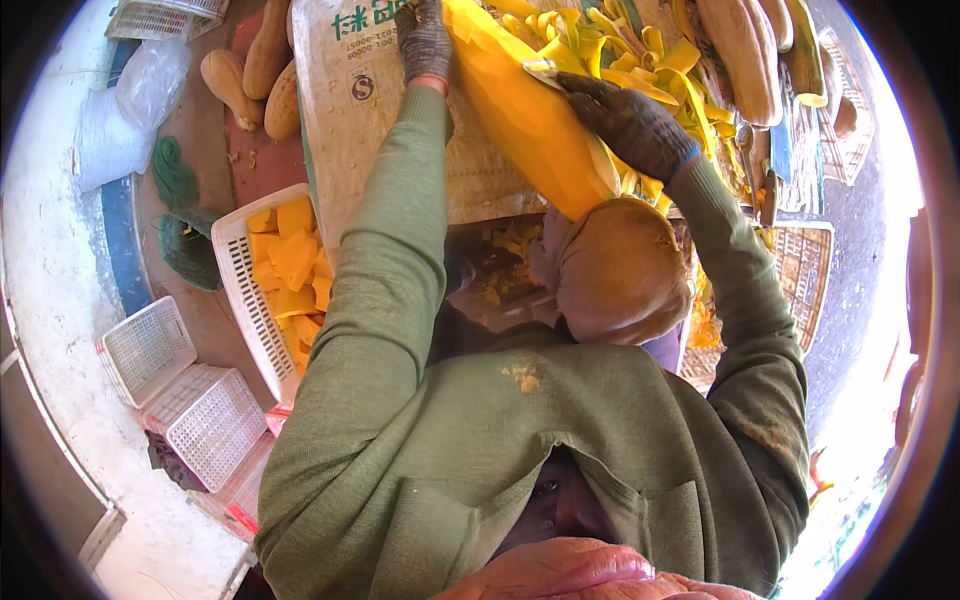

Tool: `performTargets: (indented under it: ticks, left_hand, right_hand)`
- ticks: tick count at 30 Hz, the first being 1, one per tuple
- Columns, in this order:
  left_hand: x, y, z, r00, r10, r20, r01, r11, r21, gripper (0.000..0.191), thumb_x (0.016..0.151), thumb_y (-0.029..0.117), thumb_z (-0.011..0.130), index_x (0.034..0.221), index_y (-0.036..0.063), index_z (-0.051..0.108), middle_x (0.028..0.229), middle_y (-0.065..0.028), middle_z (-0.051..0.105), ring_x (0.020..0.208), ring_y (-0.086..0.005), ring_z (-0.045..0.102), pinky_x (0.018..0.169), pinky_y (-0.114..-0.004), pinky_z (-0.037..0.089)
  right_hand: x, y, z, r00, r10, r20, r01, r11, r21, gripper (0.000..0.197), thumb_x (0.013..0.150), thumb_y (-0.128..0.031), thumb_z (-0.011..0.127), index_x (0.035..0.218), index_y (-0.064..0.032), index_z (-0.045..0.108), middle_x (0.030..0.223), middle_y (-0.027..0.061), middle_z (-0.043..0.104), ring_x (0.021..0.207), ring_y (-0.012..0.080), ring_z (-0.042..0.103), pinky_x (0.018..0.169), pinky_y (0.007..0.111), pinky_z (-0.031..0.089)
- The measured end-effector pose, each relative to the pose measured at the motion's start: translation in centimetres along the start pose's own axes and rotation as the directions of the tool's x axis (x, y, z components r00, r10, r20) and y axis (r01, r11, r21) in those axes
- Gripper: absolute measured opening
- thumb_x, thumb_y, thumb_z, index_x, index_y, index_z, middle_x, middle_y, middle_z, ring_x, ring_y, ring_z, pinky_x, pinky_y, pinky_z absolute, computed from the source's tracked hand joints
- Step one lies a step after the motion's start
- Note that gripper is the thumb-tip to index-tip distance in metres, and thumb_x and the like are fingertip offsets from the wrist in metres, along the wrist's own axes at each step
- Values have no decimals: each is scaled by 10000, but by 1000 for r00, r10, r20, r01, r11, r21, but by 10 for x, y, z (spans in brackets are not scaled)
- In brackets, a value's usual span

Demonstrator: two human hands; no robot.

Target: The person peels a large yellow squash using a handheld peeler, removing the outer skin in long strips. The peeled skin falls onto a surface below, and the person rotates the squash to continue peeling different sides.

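Observation:
A long peeled orange squash [532, 127] lies slantwise over a woven plastic sack [360, 142], its near end by a brown cloth-like cover [626, 270] at the knee. My left hand [424, 45], in a dark knit glove, is beside the squash's far end at the top edge; its fingers are partly cut off, so its grip is unclear. My right hand [630, 124], in a dark glove with a blue cuff edge, is shut on a peeler [546, 73] whose metal head touches the squash's upper right side. Yellow peelings [660, 60] are heaped beyond that hand.
A white plastic basket [229, 240] holds orange squash chunks [292, 262]. Unpeeled squashes [266, 52] lie at the upper left, others [739, 60] at the upper right. Small baskets [217, 427] are at the lower left; another basket [814, 277] stands at the right.

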State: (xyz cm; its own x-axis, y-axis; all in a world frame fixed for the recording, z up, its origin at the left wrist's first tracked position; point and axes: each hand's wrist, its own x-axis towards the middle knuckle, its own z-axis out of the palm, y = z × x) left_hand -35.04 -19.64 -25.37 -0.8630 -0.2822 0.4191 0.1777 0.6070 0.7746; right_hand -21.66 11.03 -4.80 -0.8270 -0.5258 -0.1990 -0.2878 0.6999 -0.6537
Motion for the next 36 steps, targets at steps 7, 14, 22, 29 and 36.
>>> performTargets:
  ticks: [7,14,22,29,36]
  left_hand:
    - [0,-39,1,942,335,11,-309,858,411,350,988,72,415,1304,57,564,1314,-201,551,1213,-378,519,1059,-422,429]
    - [5,-9,1,998,-36,-50,38,998,44,369,936,186,500,1276,68,578,1241,-187,593,1156,-338,549,979,-419,465]
    - [6,39,-12,855,-516,45,495,790,-361,658,912,544,621,1264,-11,601,1213,-192,653,1081,-298,621,892,-407,490]
    - [0,56,-9,862,-500,78,490,786,-376,637,915,526,626,1277,3,593,1199,-182,658,1075,-307,624,894,-412,488]
    - [-2,59,-13,915,-400,-62,362,878,-314,471,922,457,643,1150,48,598,1124,-172,670,1021,-318,623,884,-421,471]
  right_hand:
    - [-126,50,4,996,85,16,-86,967,240,392,1013,-269,509,1328,-46,574,1163,174,689,1032,328,678,888,384,536]
    - [-105,48,2,987,20,-162,15,977,212,396,1004,-250,533,1341,-46,573,1203,177,670,1080,268,666,938,349,502]
    - [-75,5,-11,967,213,143,-220,975,30,431,1007,-285,507,1365,-51,557,1224,168,670,1109,305,658,955,376,493]
    - [-109,38,-11,985,154,-81,-138,975,171,422,989,-326,541,1333,-87,596,1130,153,705,1006,299,693,864,373,529]
    - [-5,-25,0,999,37,7,-36,994,-101,420,994,-351,523,1345,-127,580,1117,214,676,993,371,666,848,409,525]
